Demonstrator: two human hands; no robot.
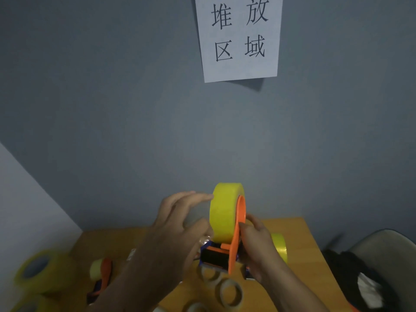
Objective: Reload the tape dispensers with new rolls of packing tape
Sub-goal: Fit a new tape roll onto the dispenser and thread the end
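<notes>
An orange tape dispenser [236, 239] is held upright above the wooden table [301, 230], with a full yellow tape roll [222, 212] mounted on it. My right hand [256, 244] grips the dispenser's orange frame from the right. My left hand [180, 224] is at the roll's left side; its fingertips touch the roll's upper edge, and the thumb and a finger seem to pinch a clear strip of tape near the black roller [213, 257].
A second loaded orange dispenser [102, 273] lies on the table at left. Yellow rolls [36, 269] are stacked at far left, another roll [280, 246] sits behind my right hand. Empty cardboard cores [229, 291] lie in front. A chair with dark items [369, 278] stands right.
</notes>
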